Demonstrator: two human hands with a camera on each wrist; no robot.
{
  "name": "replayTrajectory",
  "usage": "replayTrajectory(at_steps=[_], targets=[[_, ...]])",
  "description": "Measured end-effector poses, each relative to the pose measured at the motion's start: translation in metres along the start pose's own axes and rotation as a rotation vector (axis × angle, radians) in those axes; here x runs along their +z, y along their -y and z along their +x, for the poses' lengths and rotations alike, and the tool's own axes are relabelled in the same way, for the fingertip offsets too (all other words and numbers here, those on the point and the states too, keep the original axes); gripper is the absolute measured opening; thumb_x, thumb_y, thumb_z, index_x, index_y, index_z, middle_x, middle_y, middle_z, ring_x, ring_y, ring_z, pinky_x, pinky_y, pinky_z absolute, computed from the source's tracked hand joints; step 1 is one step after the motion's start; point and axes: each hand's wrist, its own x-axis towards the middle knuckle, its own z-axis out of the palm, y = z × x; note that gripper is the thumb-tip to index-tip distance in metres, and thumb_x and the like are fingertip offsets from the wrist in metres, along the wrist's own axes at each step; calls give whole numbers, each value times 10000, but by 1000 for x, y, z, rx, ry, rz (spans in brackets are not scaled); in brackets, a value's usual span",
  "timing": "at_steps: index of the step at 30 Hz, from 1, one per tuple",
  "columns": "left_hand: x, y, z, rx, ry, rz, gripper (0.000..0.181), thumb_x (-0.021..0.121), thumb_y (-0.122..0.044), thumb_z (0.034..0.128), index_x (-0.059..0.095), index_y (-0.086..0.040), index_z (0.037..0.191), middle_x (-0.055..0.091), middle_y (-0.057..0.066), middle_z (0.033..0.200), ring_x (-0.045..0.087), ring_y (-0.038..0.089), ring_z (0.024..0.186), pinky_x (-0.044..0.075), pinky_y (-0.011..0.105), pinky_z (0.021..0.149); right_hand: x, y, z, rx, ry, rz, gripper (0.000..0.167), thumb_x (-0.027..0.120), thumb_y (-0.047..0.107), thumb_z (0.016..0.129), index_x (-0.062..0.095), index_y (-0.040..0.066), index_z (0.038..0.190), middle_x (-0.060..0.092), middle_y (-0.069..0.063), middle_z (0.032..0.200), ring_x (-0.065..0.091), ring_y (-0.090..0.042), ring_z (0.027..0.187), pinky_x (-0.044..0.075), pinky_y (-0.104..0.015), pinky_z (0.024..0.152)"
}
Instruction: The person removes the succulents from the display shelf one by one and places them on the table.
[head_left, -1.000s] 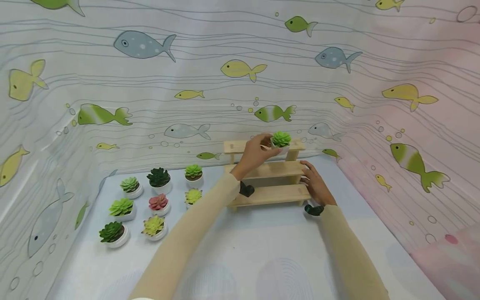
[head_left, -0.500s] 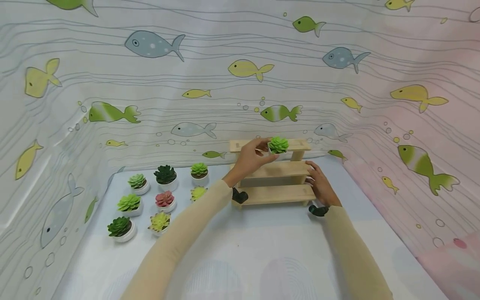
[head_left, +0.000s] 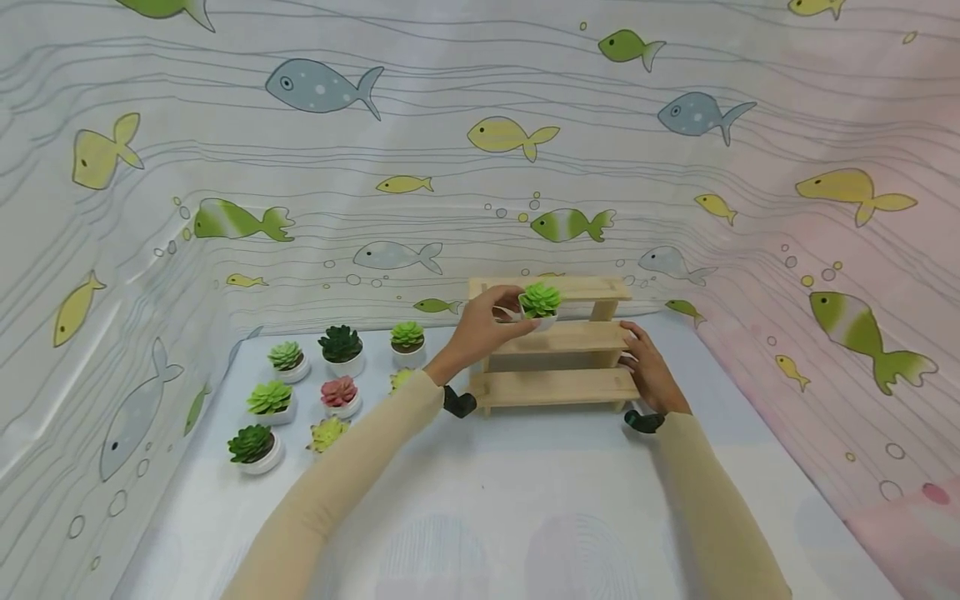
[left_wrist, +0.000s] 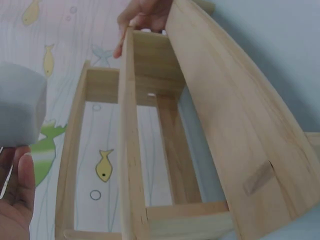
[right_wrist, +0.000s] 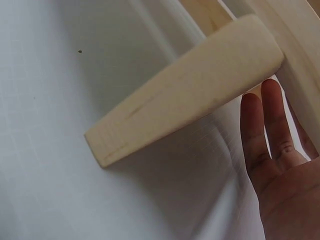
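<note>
In the head view my left hand point(head_left: 483, 329) holds a bright green succulent point(head_left: 541, 300) in a white pot, thumb in front. The plant is in front of the upper part of a three-tier wooden shelf point(head_left: 555, 387). In the left wrist view the pot point(left_wrist: 20, 105) appears at the left edge above the fingertips, apart from the shelf boards. At the shelf's right end, my right hand point(head_left: 648, 371) grips the end of the middle board. Two of its fingers point(right_wrist: 252, 120) show beside the wood in the right wrist view; its thumb is hidden there.
Several potted succulents stand at the left of the table, among them a red one point(head_left: 339, 392), a dark green one point(head_left: 341, 346) and a pale green one point(head_left: 287, 357). My left sleeve partly covers a yellow-green one point(head_left: 327, 433). Fish-patterned cloth point(head_left: 420, 142) rises behind.
My left hand has brought the succulent leftward and lower, away from the right part of the top tier. My right hand stays at the shelf's end. The head view has shifted slightly.
</note>
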Motion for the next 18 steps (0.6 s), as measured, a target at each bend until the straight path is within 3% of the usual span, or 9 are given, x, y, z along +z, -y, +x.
replayTrajectory(at_steps=[9,18], targets=[[-17,3,-20,-33,39,17,597,831,-373,884,622,-116,1380,667,9,1151,642,162,1052,547,304,917,0,0,1,13,8,2,535,451,422,1109,258,321,1597,315,-99,1537,437,-300,1279,473,-379,947],[-33,5,-43,-34,38,33,620,838,-358,882,606,-164,1423,652,6,1224,638,177,1079,551,329,922,-1,-2,1,-10,22,11,621,473,426,1102,196,268,1635,338,-99,1502,434,-309,1277,491,-369,934]])
